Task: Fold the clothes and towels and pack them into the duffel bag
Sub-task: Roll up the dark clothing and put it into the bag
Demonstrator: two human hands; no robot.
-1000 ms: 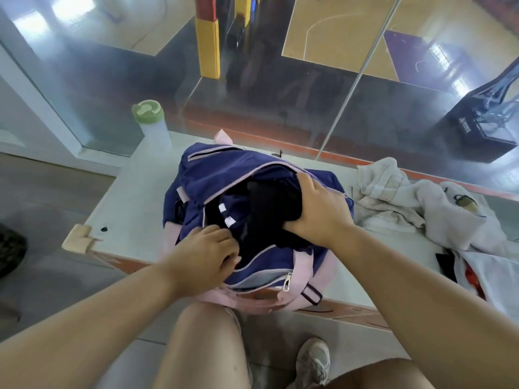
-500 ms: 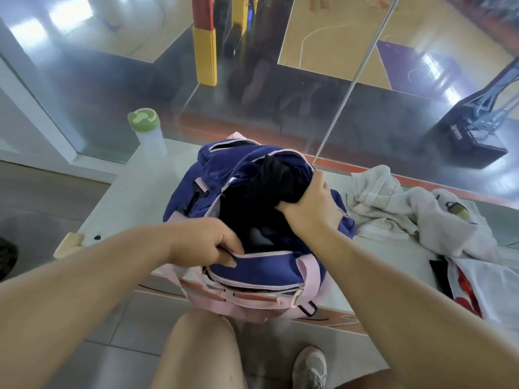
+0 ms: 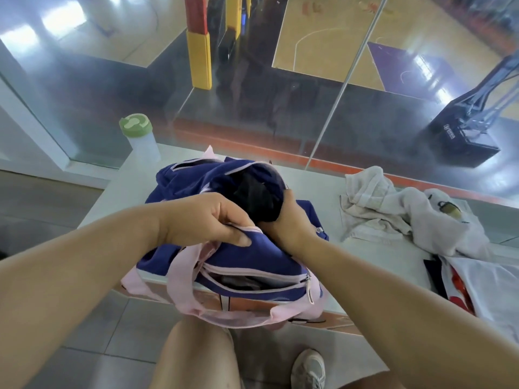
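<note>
Now your left hand [image 3: 209, 220] is closed on the near rim of the bag [image 3: 247, 259], thumb pinching the pink-edged opening; a second ago it rested lower on the front, and it has since lifted that edge up toward you. Your right hand [image 3: 286, 220] is curled around a black garment [image 3: 258, 197], pushing it down into the main opening, deeper than a moment back, when more of the dark cloth showed with white stripes. The bag has tipped toward you since then, its pink straps [image 3: 182, 279] hanging over the table [image 3: 379, 248] edge and its front pocket [image 3: 252, 282] unzipped, something grey just visible inside. What else lies in the main compartment is hidden by your hands. To the right, well apart from the bag, a crumpled towel [image 3: 370, 203] and a white garment [image 3: 449, 223] wait unfolded on the table, with another white piece [image 3: 488, 287] nearer you. A green-lidded bottle [image 3: 140, 138] stands at the far left corner.
</note>
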